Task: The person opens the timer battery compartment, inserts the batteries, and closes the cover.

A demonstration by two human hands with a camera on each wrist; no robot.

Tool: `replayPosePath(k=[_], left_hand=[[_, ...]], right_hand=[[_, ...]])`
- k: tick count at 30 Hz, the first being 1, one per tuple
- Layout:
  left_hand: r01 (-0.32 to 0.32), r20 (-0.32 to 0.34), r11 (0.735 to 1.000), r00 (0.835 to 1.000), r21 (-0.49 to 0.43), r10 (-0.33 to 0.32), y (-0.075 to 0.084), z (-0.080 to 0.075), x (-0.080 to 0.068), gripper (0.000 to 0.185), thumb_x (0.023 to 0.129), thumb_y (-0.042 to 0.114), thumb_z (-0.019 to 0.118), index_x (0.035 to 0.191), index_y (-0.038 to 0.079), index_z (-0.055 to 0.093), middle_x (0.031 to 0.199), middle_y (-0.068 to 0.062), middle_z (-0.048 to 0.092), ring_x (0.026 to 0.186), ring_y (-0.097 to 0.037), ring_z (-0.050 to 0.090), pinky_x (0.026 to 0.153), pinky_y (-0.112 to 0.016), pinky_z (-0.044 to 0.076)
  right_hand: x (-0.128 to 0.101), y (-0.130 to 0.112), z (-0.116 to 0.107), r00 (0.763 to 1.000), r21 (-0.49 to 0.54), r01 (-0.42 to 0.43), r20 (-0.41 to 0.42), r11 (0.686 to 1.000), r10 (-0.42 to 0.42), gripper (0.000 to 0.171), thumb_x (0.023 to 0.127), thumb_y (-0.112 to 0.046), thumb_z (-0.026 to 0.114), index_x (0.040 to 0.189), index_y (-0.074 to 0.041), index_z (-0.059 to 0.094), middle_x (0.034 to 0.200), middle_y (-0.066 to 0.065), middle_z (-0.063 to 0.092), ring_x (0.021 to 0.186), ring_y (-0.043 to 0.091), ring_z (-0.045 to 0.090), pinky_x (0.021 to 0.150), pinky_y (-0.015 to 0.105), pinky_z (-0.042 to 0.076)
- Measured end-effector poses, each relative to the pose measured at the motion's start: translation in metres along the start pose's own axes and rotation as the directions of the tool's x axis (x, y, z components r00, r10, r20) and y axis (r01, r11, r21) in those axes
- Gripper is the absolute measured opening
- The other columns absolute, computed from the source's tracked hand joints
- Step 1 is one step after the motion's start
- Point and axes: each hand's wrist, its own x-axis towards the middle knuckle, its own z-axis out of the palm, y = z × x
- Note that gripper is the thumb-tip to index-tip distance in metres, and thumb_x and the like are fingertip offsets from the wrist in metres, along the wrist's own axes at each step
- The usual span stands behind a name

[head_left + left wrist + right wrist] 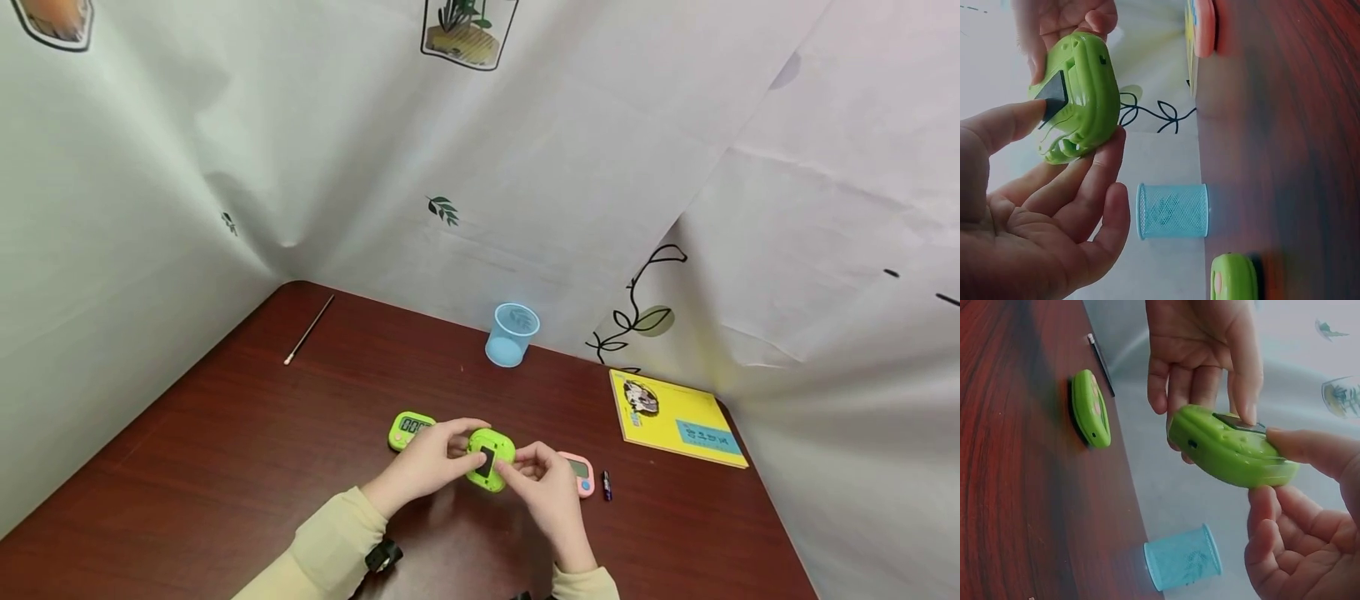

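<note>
Both hands hold a lime-green digital timer above the table, its back turned up. A black rectangular patch sits on that back. My left hand grips one side, thumb on the black patch and fingers underneath. From the other side my right hand pinches the timer's edge, thumb on the back and curled fingers below. The held timer's front is hidden. A second green timer lies face up beside the left hand. Partly behind the right hand is a pink timer, with a small battery next to it.
A light-blue mesh cup stands by the back wall. At the right lies a yellow book. A thin dark pencil lies far left on the dark red wooden table. Pale printed cloth hangs around the table.
</note>
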Motion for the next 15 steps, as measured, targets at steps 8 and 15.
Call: replayPosePath(k=[8,15], left_hand=[[0.024,-0.028,0.998,0.999,0.064,-0.022,-0.0006,0.0020,-0.0011,0.044,0.089,0.034,0.066,0.122,0.005,0.063,0.098,-0.002,0.070,0.086,-0.013,0.066,0.072,-0.026,0.052],[0.043,0.003,0.992,0.999,0.118,-0.043,-0.0007,0.0009,0.0005,0.060,0.084,0.052,0.065,0.114,0.001,0.067,0.092,-0.001,0.071,0.080,-0.008,0.065,0.067,-0.026,0.050]], right_hand=[[-0.0008,0.0013,0.0036,0.992,-0.079,0.119,-0.031,0.990,-0.122,0.023,0.069,-0.014,0.085,0.080,-0.011,0.065,0.069,0.001,0.057,0.060,0.008,0.050,0.056,0.019,0.043],[-0.0028,0.0003,0.0091,0.951,-0.231,0.297,-0.011,0.926,-0.308,0.028,0.067,-0.008,0.085,0.076,-0.020,0.061,0.070,-0.004,0.051,0.063,0.007,0.048,0.056,0.019,0.041]])
